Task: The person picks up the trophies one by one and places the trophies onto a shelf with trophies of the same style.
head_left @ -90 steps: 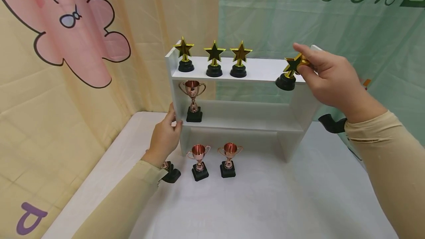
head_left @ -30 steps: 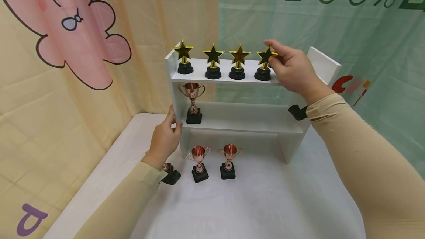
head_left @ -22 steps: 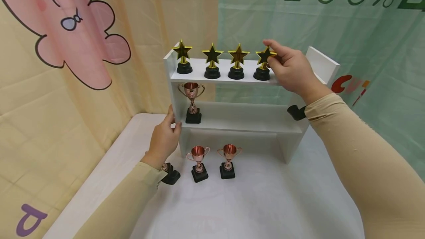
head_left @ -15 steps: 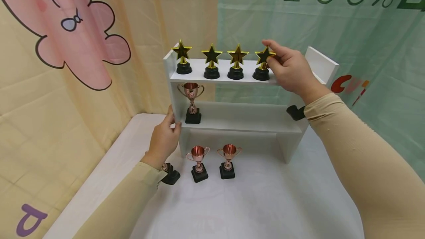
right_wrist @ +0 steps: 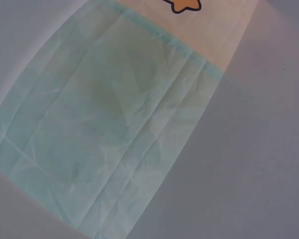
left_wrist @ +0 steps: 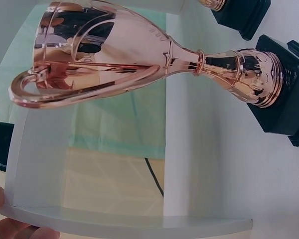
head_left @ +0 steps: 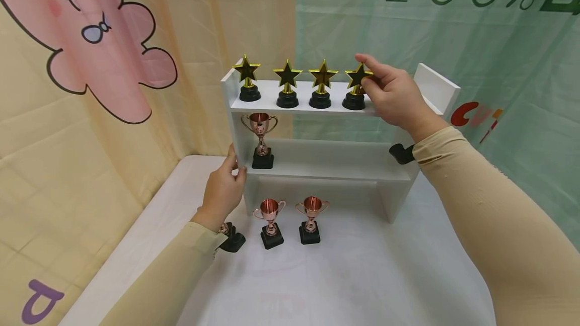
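In the head view my right hand (head_left: 399,97) pinches the gold star of a star trophy (head_left: 354,101) between thumb and fingers. Its round black base stands upright on the top board, at the right end of a row with three more star trophies (head_left: 320,99). My left hand (head_left: 222,192) grips the left side panel of the white shelf (head_left: 326,157), thumb in front. Below that wrist a rose-gold cup trophy (head_left: 232,240) is mostly hidden by the sleeve; it looms large as a copper cup (left_wrist: 104,40) in the left wrist view.
One cup trophy (head_left: 262,135) stands at the left of the middle shelf. Two more cups (head_left: 270,223) stand on the white-covered table (head_left: 344,280) before the shelf. Printed curtains (head_left: 195,64) hang behind and at the left.
Three seconds ago the right hand held the star trophy tilted near the shelf's right end. It moved left and set it upright in the row. The left hand kept its grip.
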The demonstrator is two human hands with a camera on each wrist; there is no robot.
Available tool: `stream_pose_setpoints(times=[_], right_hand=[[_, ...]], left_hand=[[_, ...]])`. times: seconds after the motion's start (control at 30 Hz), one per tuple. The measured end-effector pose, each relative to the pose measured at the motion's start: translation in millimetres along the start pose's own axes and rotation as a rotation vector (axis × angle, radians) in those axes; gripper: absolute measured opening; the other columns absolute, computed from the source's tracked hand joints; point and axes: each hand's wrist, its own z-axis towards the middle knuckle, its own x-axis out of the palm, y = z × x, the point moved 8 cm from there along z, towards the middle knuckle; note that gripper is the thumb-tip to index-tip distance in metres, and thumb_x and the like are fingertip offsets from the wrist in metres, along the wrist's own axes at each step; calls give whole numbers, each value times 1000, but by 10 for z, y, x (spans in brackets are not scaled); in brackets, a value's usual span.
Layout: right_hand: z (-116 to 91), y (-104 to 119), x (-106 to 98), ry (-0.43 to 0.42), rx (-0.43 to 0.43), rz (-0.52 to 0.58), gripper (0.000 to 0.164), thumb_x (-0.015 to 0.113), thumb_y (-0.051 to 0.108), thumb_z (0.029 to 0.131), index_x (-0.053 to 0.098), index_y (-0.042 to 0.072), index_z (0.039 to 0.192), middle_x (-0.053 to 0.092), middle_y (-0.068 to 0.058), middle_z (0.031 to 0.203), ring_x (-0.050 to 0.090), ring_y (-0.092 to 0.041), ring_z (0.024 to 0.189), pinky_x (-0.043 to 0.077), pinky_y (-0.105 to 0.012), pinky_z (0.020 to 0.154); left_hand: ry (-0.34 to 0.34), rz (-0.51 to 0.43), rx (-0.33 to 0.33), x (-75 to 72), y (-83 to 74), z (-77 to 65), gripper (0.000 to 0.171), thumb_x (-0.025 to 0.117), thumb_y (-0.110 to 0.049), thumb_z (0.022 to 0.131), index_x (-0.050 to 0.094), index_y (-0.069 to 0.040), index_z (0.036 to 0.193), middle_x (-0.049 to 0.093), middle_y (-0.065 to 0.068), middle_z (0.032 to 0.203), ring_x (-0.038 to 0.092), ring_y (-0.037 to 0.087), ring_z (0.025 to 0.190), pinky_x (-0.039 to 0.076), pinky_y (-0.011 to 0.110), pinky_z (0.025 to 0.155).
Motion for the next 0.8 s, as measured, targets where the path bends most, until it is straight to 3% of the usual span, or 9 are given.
stream_pose_setpoints(times=[0.2, 0.47, 0.8], right_hand=[[0, 9, 10, 6, 6, -1, 50, 51, 13, 109, 52, 27, 157, 72, -22, 129, 62, -6, 86, 36, -19, 56], [-2, 18, -10, -33, -35, -30, 49, 54, 12, 107, 56, 24, 155, 76, -18, 101, 43, -8, 56, 33, -22, 51], [-13, 25, -17, -41, -35, -30, 50, 53, 11, 107, 55, 24, 155, 77, -24, 112, 54, -3, 67, 33, -20, 52]], left_hand=[[7, -3, -9, -10, -1, -5, 65, 58, -19, 107, 31, -27, 166, 71, 21, 133, 78, 39, 90, 61, 49, 66], [5, 17, -12, -3, 32, 1, 67, 59, -21, 107, 30, -28, 167, 72, 22, 132, 78, 41, 96, 61, 53, 71], [14, 23, -20, 9, 36, 2, 67, 58, -21, 107, 29, -28, 167, 72, 21, 133, 78, 40, 95, 61, 51, 70]])
